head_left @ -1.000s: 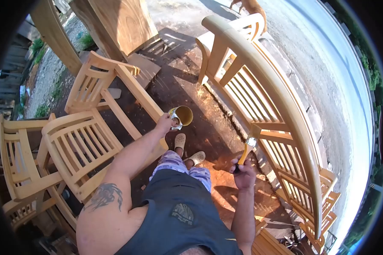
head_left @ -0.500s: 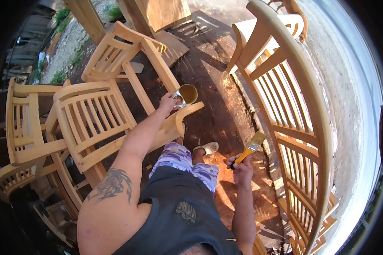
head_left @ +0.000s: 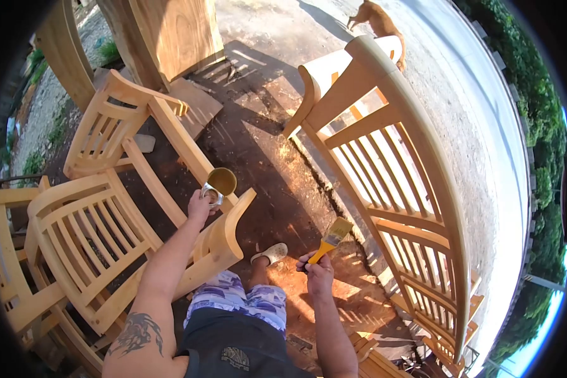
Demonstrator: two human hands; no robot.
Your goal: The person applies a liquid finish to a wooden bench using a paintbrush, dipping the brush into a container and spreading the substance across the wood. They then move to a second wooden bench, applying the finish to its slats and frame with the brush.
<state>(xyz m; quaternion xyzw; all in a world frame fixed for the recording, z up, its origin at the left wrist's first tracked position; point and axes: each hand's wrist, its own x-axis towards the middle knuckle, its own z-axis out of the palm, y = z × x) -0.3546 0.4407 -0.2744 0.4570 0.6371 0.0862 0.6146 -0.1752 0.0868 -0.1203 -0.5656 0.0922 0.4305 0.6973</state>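
My left hand (head_left: 200, 206) is closed round the handle of a metal mug (head_left: 222, 181) with brownish liquid inside. The mug is by the arm of a wooden chair (head_left: 223, 242). In my right hand (head_left: 316, 268) is a paintbrush (head_left: 331, 239), held by its yellow handle with the bristles pointing up and to the right. The brush is apart from the slatted backrest of a long wooden bench (head_left: 384, 116) on the right.
More wooden chairs (head_left: 94, 236) stand at the left. Large wooden slabs (head_left: 176, 38) are at the top left. A brown dog (head_left: 379, 20) is on the pavement beyond the bench. A shoe (head_left: 274, 253) shows on the dark ground.
The view has turned to the right, so the chairs, bench and both hands appear further left and lower. More of the dog and the roadside trees shows. Both hands keep their holds.
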